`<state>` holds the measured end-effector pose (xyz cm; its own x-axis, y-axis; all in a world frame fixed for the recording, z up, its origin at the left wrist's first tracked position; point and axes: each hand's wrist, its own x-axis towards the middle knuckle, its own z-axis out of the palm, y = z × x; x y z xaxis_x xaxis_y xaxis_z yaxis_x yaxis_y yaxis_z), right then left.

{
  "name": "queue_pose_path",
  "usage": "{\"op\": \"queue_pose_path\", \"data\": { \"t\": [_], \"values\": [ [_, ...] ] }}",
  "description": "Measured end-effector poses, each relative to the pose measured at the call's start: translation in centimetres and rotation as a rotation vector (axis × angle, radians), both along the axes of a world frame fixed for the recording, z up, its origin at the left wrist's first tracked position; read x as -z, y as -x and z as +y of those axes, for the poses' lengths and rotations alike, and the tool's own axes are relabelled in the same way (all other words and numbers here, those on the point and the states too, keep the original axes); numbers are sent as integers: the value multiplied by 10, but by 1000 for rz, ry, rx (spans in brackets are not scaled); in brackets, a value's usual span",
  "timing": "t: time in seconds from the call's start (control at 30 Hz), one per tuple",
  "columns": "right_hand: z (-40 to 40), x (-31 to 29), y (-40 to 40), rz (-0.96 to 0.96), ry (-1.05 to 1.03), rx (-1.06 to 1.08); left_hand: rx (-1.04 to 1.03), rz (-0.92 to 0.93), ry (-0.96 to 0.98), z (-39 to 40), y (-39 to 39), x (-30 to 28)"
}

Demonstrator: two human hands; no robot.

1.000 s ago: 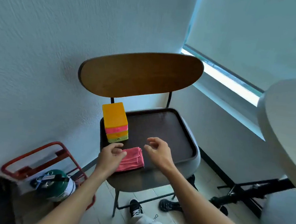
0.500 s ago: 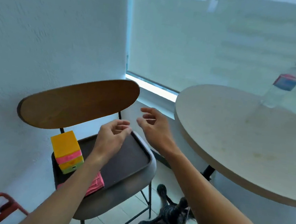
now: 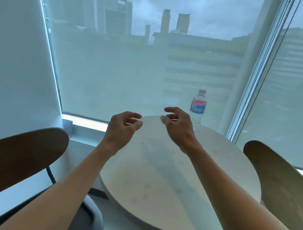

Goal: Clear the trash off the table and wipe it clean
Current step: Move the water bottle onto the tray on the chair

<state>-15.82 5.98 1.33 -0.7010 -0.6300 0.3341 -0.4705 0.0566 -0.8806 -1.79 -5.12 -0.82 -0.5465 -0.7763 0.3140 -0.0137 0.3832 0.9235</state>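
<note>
Two empty hands over one table

One bottle (image 3: 198,105) stands upright at the far rim of the round table (image 3: 157,190). Two chairbacks flank it (one left (image 3: 17,160), one right (image 3: 278,182)). Left hand (image 3: 122,128) and right hand (image 3: 176,124) hover apart, fingers loosely curled, holding nothing. Since half a second ago the view swung right: sponge stack and pink cloth gone from sight, hands now above the table.

bottle (image 3: 198,106): clear, blue-red label, capped, upright | table (image 3: 168,182) far edge
</note>
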Motion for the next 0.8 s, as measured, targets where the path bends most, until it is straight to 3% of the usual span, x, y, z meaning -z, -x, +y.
{"op": "queue_pose_path", "data": {
  "t": [0.33, 0.67, 0.8],
  "values": [
    [23, 2, 148, -120, 45, 306, 207, -74, -68, -7, 168, -2],
    [-4, 18, 216, -432, 30, 70, 290, -121, -182, -13, 261, 5],
    [-21, 26, 221, -419, 36, -13, 383, -92, -271, -14, 274, 4]
  ]
}}
